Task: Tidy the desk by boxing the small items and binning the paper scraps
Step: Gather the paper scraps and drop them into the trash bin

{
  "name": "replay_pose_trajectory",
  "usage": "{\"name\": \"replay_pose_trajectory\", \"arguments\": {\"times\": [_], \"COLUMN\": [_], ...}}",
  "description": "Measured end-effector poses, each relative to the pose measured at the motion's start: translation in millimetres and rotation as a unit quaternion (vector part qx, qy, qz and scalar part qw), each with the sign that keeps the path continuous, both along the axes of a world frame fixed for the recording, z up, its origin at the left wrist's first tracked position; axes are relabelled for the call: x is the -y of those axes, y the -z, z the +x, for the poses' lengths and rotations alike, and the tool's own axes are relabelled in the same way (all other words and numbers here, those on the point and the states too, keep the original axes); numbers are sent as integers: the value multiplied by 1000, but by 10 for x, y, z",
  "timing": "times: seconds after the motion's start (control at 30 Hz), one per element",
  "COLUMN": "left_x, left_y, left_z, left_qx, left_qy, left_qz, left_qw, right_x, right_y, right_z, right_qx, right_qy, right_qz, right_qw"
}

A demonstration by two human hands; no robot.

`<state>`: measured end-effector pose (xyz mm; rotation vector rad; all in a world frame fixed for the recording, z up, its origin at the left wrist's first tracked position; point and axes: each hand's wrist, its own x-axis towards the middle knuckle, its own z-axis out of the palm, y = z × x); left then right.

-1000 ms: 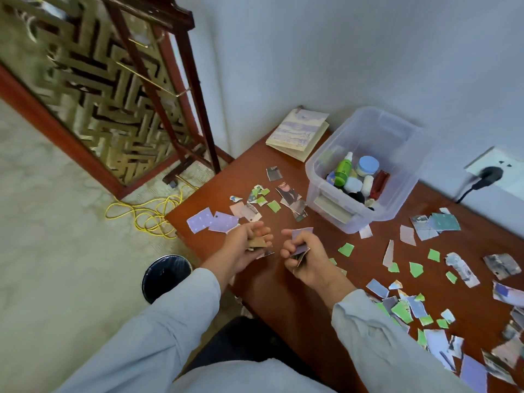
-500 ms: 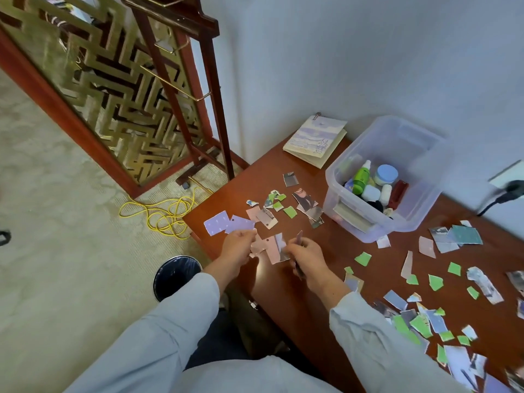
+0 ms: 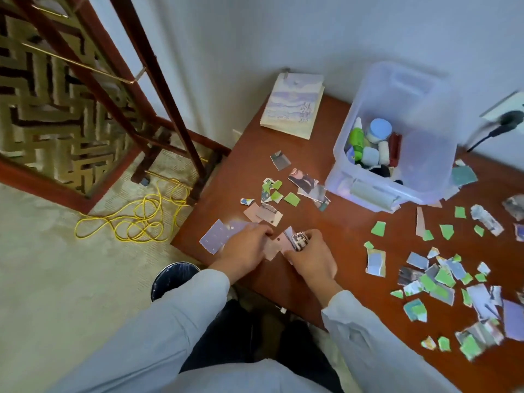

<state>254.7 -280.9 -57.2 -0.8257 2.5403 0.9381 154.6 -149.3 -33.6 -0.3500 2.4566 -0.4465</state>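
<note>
My left hand (image 3: 246, 248) and my right hand (image 3: 310, 255) meet over the near left corner of the brown desk (image 3: 326, 231). Together they pinch a small bunch of paper scraps (image 3: 286, 243), pink and printed pieces. More scraps (image 3: 272, 191) lie just beyond my hands, and a large scatter of scraps (image 3: 442, 276) covers the right side. The clear plastic box (image 3: 397, 131) stands at the back and holds small bottles and jars (image 3: 371, 143). A dark round bin (image 3: 173, 276) sits on the floor below the desk corner, left of my left sleeve.
A notebook (image 3: 293, 104) lies at the desk's back left by the wall. A yellow cable (image 3: 136, 219) coils on the floor beside a wooden lattice screen (image 3: 56, 95). A black plug (image 3: 507, 123) sits in a wall socket at the right.
My hands have come together near the desk corner and now hold the collected scraps between them. The camera has tilted downward and closer to the desk.
</note>
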Motion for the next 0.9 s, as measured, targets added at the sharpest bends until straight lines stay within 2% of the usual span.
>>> {"name": "replay_pose_trajectory", "arguments": {"times": [0.13,0.33,0.63,0.9], "left_x": [115,122,60,-56], "left_y": [-38,-59,-56,-62], "left_z": [-101,-159,-194,-222], "left_qx": [1,36,36,26], "left_qy": [102,150,155,116], "left_qz": [-56,-92,-125,-128], "left_qw": [993,984,979,985], "right_x": [80,139,80,-36], "right_y": [105,130,139,78], "right_z": [94,79,126,-66], "right_qx": [-37,-13,-52,-20], "right_qy": [17,43,8,-78], "right_qz": [24,50,47,35], "right_qw": [999,998,997,996]}}
